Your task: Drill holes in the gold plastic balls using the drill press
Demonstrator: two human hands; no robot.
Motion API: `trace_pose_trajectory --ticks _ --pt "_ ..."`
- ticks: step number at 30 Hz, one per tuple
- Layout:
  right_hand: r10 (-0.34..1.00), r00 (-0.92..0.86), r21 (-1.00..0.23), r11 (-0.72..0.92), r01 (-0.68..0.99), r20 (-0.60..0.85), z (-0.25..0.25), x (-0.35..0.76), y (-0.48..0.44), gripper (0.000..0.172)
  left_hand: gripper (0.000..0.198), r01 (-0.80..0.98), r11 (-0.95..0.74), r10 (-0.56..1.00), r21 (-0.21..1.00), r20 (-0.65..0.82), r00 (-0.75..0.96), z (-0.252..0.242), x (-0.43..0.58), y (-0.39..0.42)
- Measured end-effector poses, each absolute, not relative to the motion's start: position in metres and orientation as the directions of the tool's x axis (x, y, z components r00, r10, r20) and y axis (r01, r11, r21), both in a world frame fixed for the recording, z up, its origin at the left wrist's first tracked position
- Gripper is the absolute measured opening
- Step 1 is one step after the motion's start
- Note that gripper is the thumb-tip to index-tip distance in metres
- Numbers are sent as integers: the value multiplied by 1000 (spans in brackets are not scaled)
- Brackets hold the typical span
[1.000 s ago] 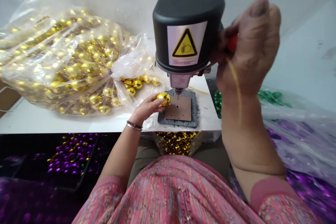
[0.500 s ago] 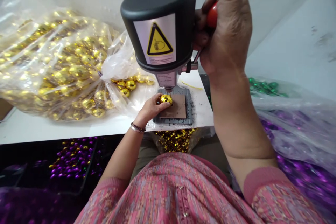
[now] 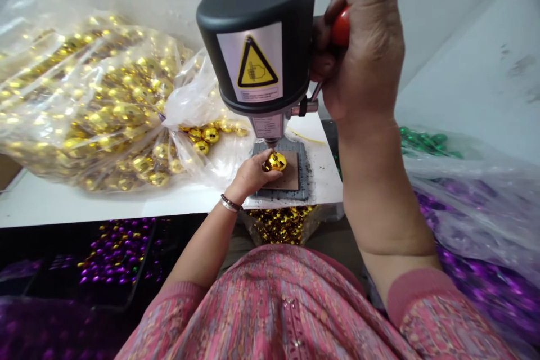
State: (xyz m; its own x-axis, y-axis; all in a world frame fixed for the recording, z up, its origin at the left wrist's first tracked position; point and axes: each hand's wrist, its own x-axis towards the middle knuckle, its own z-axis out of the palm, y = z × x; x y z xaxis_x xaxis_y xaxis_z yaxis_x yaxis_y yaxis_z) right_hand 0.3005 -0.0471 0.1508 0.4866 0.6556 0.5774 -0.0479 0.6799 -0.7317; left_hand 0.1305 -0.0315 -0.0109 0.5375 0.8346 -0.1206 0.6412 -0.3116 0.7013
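Note:
A shiny gold faceted ball bead (image 3: 275, 161) is pinched between the thumb and fingers of my left hand (image 3: 252, 173). It is right by the lower tip of a black-housed bench drill press (image 3: 255, 28) with a yellow warning label; whether the two touch I cannot tell. Beneath the bead lies a brown square board (image 3: 289, 175) on the grey machine base (image 3: 302, 163). Up at the right side of the machine, my right hand (image 3: 367, 39) is closed round its lever, and the red knob (image 3: 341, 26) shows between the fingers.
A big clear bag of gold beads (image 3: 105, 107) fills the left of the white table (image 3: 84, 202), loose gold beads (image 3: 210, 135) by its tied neck. Below hang gold pieces (image 3: 282, 225). Purple beads (image 3: 112, 253) lie lower left; bags of green (image 3: 426, 139) and purple (image 3: 485, 287) stand right.
My left hand has shifted slightly to the right with the gold bead, which now shows a different side. My right hand stays on the lever, almost unmoved.

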Motion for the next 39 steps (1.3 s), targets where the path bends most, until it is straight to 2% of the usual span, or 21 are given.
trace_pose_trajectory --ticks 4,7,9,13,17,22,26,33,39 --pt "641 457 -717 697 -11 617 151 300 -59 52 74 617 -295 835 729 -117 538 -17 129 -29" --pt "574 425 -648 761 39 700 142 296 -77 36 72 610 -309 832 729 -104 546 -20 128 -29" --pt "544 382 -609 791 65 747 128 295 -91 34 71 604 -319 830 730 -92 550 -20 128 -30" --pt "562 315 -623 769 140 765 96 297 -111 31 69 586 -322 822 744 -87 563 -21 127 -31" --pt "501 188 -532 824 193 845 77 301 -114 24 67 546 -322 813 773 -70 578 -23 126 -31" --pt "391 146 -415 887 204 909 67 303 -108 18 66 537 -300 820 788 -74 568 -24 127 -32" --pt "336 138 -360 908 216 932 60 303 -107 18 59 572 -316 825 757 -79 560 -18 127 -35" --pt "262 130 -289 916 278 956 51 301 -104 32 56 577 -350 825 738 -49 563 -20 126 -35" --pt "215 182 -266 906 329 960 49 297 -103 35 51 559 -373 804 741 -42 593 -22 124 -35"
